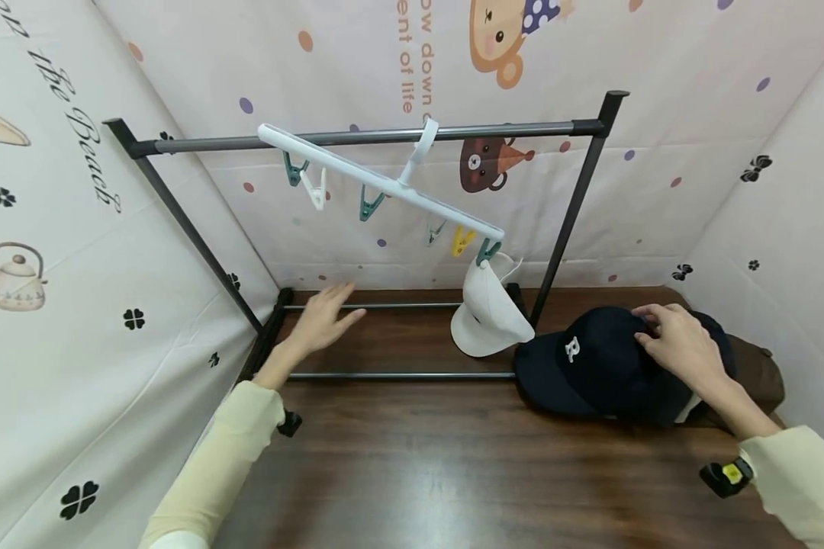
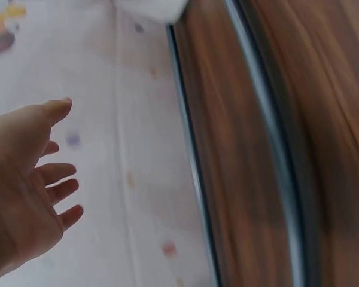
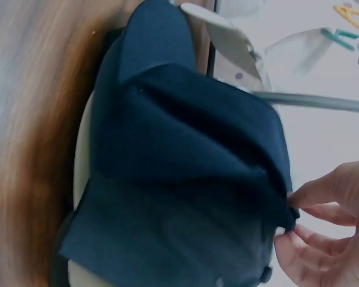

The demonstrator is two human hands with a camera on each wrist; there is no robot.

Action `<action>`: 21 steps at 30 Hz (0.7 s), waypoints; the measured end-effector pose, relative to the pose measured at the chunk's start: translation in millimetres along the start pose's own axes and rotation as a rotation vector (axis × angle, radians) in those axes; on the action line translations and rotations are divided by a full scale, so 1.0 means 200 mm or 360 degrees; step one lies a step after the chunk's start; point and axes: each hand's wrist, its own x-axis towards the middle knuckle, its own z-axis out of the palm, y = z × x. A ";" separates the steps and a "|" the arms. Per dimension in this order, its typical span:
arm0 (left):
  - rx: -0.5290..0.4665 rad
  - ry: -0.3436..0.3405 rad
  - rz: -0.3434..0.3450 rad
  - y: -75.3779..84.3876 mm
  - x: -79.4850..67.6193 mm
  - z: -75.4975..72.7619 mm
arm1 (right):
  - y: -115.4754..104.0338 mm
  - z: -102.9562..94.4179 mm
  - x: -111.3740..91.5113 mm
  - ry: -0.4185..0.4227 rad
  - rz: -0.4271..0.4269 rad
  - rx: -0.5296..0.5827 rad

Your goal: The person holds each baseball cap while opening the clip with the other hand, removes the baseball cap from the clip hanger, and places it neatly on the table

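My right hand (image 1: 683,347) pinches the crown of a navy baseball cap (image 1: 597,374) with a white letter on its front. In the right wrist view, thumb and fingertips close on a fold of the navy cloth (image 3: 191,143). The cap lies over a stack of other headwear, with a pale edge showing under it. To the left, my left hand (image 1: 319,324) is held in the air with fingers extended and nothing in it. A white cap (image 1: 487,313) hangs by a green clip (image 1: 489,250) from the low right end of a tilted pale blue hanger (image 1: 384,183).
The hanger hooks over the top bar (image 1: 357,138) of a dark metal rack. More clips, among them a yellow clip (image 1: 462,240) and a white clip (image 1: 314,189), hang along it. Two lower rails (image 1: 398,376) cross above the wooden floor (image 1: 419,457). Behind the navy cap lies something brown (image 1: 758,374).
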 end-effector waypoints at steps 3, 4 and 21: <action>-0.0132 -0.0085 0.0139 0.17 0.10 0.05 | -0.05 0.02 0.02 0.0000 -0.0063 -0.0015; -0.0177 -0.0122 0.0181 0.23 0.14 0.07 | -0.07 0.03 0.03 0.0014 -0.0091 -0.0022; -0.1511 -0.0204 -0.0025 0.84 0.75 0.22 | -0.61 0.23 0.33 -0.0190 -0.0326 0.0590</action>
